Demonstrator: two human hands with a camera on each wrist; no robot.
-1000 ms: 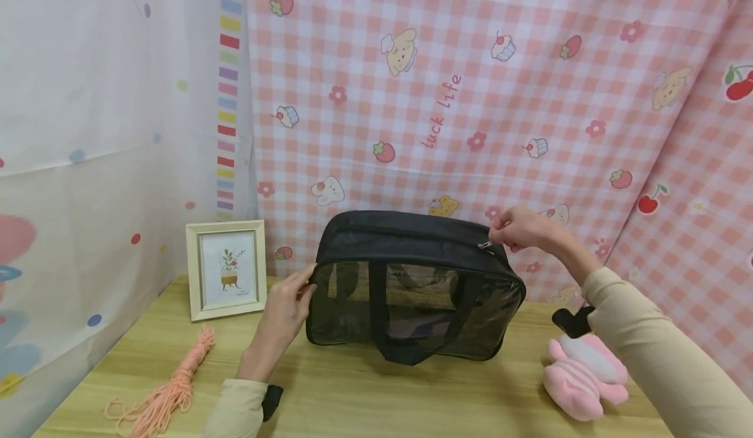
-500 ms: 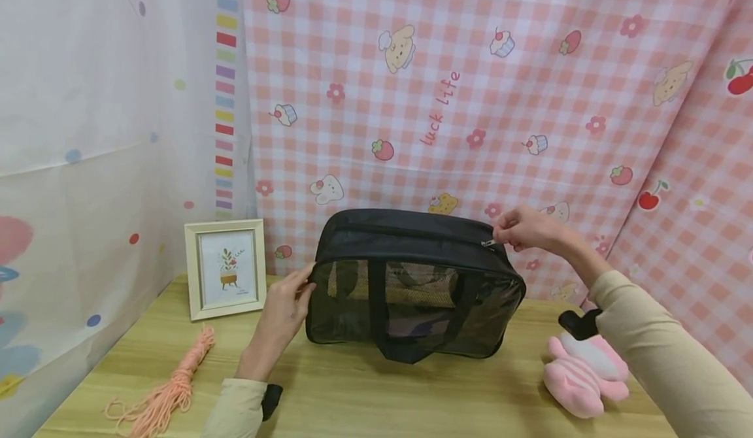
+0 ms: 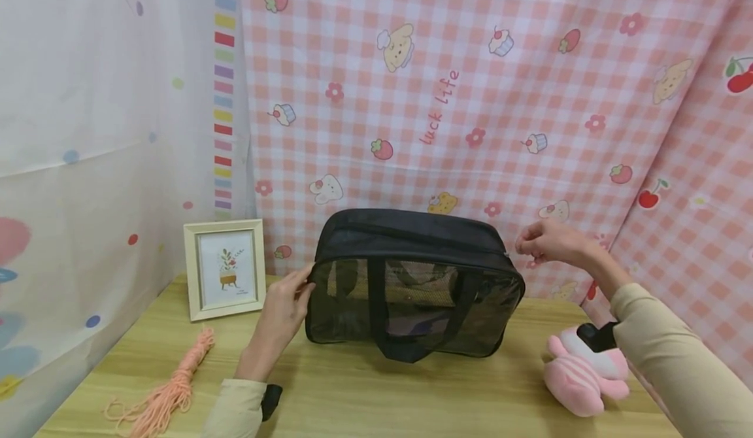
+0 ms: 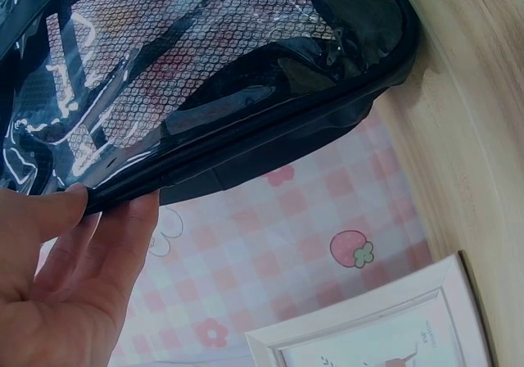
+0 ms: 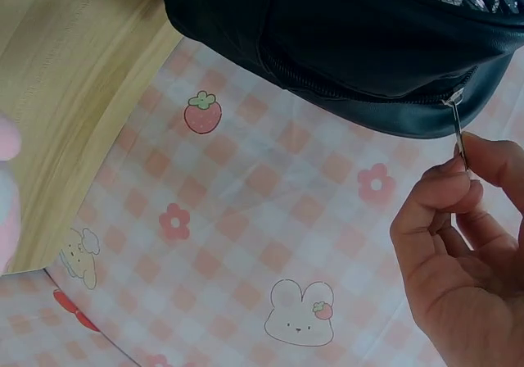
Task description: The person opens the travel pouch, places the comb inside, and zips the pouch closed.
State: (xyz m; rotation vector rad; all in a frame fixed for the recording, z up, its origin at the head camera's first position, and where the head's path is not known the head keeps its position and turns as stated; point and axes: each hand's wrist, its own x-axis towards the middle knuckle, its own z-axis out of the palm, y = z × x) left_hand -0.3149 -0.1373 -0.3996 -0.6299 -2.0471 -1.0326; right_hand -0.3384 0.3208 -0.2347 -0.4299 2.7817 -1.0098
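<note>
A black bag [image 3: 353,245] with see-through panels and two dark carrying straps stands upright on the table. At its upper left corner my left hand [image 3: 288,304] grips the piped edge, thumb on the front and fingers behind in the left wrist view. My right hand [image 5: 467,236] pinches a metal zipper pull [image 5: 460,133] between thumb and index finger. The slider sits near the right end of the top zipper [image 5: 352,95]. In the head view that hand is just right of the bag's top. Mesh [image 4: 205,56] shows through the clear panel.
A cream picture frame [image 3: 191,274] stands to the bag's left. In front of it lies a bundle of peach cord [image 3: 176,386]. A pink plush toy [image 3: 573,386] lies at the right, beneath my right sleeve. Pink checked cloth [image 3: 447,117] hangs close behind the bag.
My right hand has moved right and slightly down, drawing the zipper pull to the right end of the bag's top. The left hand and the bag have stayed in place.
</note>
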